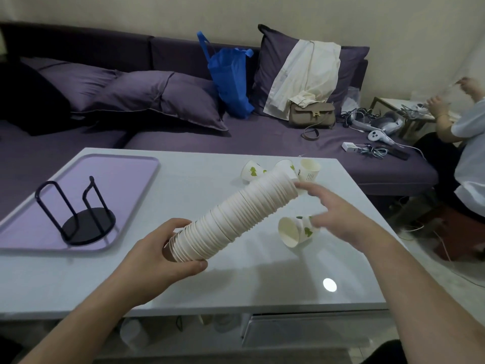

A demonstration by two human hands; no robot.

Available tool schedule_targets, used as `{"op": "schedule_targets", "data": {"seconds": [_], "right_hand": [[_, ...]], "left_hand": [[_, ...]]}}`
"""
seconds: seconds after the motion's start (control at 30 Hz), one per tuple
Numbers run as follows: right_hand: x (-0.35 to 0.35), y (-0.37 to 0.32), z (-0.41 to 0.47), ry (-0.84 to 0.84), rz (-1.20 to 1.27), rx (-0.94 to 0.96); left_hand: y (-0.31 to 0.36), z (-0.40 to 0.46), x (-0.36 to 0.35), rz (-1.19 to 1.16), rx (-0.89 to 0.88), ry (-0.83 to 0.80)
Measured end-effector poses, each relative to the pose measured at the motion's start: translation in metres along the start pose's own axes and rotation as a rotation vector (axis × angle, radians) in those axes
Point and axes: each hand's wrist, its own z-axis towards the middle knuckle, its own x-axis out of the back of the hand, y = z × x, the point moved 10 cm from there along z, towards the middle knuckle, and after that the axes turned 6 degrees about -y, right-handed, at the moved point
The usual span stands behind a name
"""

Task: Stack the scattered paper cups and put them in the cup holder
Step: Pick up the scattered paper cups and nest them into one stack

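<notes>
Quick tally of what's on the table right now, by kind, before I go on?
Loose paper cups: 4, three at the far edge and one lying by the right hand
Nested cup stack, held in the left hand: 1 (cups inside too many to count)
Black cup holder: 1
Purple tray: 1
Total: 7

Purple sofa (236, 132) against cream wall (262, 14)

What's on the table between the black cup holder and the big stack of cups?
Nothing: between cup holder and stack, the head view shows only tray and table.
</notes>
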Motion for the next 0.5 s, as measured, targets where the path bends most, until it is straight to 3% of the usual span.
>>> {"op": "schedule_targets", "data": {"seconds": [0.1, 0.27, 0.5], "right_hand": [[-0.021, 0.017, 0.001, -0.168, -0.436, -0.079], [-0.037, 0.033, 0.011, -0.209, -0.665, -0.174], [-0.043, 0.029, 0.011, -0.208, -0.618, -0.203]], "left_hand": [[-0.001, -0.001, 0.002, -0.015, 0.001, 0.011], [0.001, 0.0, 0.001, -0.024, -0.007, 0.005], [0.002, -0.002, 0.001, -0.004, 0.001, 0.002]]}}
